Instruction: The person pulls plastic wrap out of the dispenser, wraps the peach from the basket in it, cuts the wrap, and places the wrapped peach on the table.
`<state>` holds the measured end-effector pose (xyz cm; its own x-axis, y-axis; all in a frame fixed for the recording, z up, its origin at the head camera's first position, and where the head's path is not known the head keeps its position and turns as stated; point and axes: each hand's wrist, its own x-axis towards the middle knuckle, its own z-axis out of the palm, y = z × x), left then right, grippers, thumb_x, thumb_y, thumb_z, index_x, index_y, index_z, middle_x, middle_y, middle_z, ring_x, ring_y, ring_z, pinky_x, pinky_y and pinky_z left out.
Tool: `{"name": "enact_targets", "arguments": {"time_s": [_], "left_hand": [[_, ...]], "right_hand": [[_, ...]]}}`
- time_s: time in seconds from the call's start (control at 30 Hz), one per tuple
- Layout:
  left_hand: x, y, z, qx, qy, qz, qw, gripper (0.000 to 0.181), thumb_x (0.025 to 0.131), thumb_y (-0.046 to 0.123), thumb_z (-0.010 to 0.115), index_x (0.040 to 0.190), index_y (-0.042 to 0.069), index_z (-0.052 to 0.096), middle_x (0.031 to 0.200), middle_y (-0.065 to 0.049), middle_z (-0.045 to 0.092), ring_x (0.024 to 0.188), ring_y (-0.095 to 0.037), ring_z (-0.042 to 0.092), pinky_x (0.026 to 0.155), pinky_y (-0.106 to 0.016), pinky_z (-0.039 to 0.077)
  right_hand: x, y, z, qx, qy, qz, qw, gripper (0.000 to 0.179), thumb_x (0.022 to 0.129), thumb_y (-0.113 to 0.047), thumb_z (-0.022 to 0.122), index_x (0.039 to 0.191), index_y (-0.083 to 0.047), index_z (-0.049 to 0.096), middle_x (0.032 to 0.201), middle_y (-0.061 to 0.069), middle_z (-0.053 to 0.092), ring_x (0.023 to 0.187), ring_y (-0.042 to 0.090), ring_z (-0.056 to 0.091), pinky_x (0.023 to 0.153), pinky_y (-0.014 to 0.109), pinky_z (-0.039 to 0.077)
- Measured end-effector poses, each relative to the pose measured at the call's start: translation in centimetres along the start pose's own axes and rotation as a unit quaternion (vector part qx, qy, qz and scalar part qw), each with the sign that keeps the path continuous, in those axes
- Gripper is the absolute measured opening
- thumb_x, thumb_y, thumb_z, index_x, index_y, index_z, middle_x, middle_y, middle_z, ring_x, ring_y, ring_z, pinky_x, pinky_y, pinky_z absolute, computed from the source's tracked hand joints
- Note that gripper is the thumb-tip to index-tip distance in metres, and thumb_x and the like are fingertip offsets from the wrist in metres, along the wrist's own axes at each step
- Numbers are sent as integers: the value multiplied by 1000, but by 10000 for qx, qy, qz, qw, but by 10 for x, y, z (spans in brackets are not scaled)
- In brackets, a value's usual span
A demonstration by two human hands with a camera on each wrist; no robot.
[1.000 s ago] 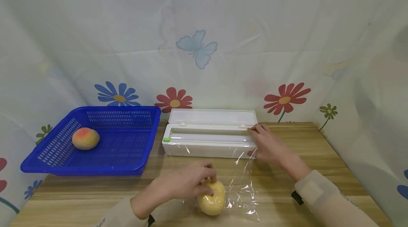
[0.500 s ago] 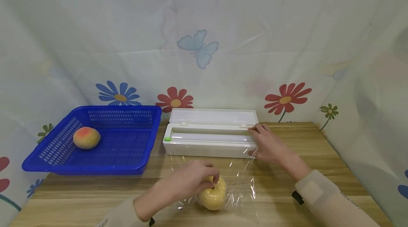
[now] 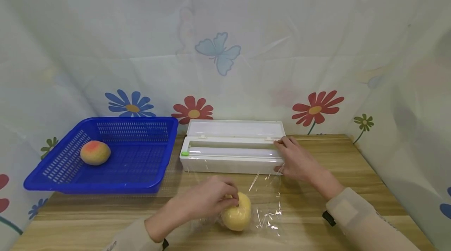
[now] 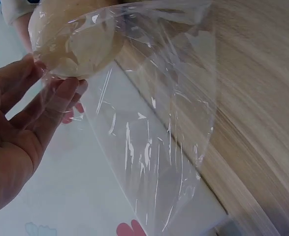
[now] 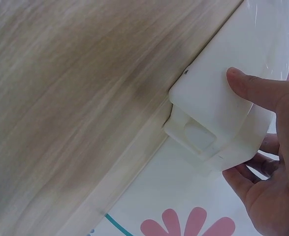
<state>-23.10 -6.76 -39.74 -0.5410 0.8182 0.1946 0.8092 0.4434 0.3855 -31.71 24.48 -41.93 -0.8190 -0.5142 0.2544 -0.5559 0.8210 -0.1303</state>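
Note:
My left hand (image 3: pixel 211 198) is at the top of a round yellow fruit (image 3: pixel 237 213), apple- or pear-like. Its thumb and fingers pinch there, at the fruit and the clear cling film (image 4: pixel 149 142) lying over it. Creased film runs from the fruit back to the white cling film dispenser (image 3: pixel 232 165), whose lid stands up behind. Inside lies a film roll (image 3: pixel 232 152). At the dispenser's right end, my right hand (image 3: pixel 297 159) grips the body, thumb on the front wall (image 5: pixel 223 98) and fingers behind. The film's exact hold between the left fingertips is hard to make out.
A blue plastic basket (image 3: pixel 105 186) stands on the left of the wooden table (image 3: pixel 324 200), with a pink-yellow peach (image 3: pixel 95 153) in it. A green slider (image 3: pixel 184 153) sits at the dispenser's left end. Behind hangs a flower-printed cloth (image 3: pixel 246 86).
The yellow fruit has tipped and shifted slightly away from me under my left hand. The film around it has drawn in and creased differently. My right hand stays put on the dispenser.

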Motion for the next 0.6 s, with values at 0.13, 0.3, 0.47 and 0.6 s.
{"name": "enact_targets", "arguments": {"time_s": [0.13, 0.3, 0.47, 0.6], "left_hand": [[-2, 0, -1, -19, -90, -209, 9997, 19, 100, 25, 69, 107, 9, 76, 106, 4, 69, 92, -1, 62, 82, -14, 50], [-6, 1, -1, -101, -186, -471, 9987, 25, 98, 35, 71, 113, 16, 68, 100, 10, 64, 76, -2, 54, 67, -17, 48], [-9, 1, -1, 92, -262, -236, 9993, 23, 93, 38, 77, 105, 22, 66, 103, 10, 64, 70, 0, 50, 61, -14, 44], [-9, 3, 0, 347, -360, -165, 9986, 24, 89, 38, 81, 104, 22, 70, 115, 7, 67, 81, 0, 55, 71, -14, 47]], "right_hand": [[1, 0, 0, -28, 0, 0, 10000, 78, 75, -20, 92, 138, 10, 56, 126, 20, 55, 120, 39, 48, 101, 53, 47], [1, 0, 1, -80, -22, -7, 10000, 78, 76, -20, 92, 138, 10, 55, 127, 21, 55, 121, 40, 48, 102, 54, 47], [1, 2, 2, -102, -36, -17, 9999, 79, 76, -21, 91, 139, 10, 55, 128, 21, 55, 122, 40, 48, 102, 54, 47], [1, 2, 3, -68, -38, -9, 10000, 78, 76, -20, 91, 139, 10, 54, 129, 21, 54, 122, 40, 48, 102, 54, 47]]}}
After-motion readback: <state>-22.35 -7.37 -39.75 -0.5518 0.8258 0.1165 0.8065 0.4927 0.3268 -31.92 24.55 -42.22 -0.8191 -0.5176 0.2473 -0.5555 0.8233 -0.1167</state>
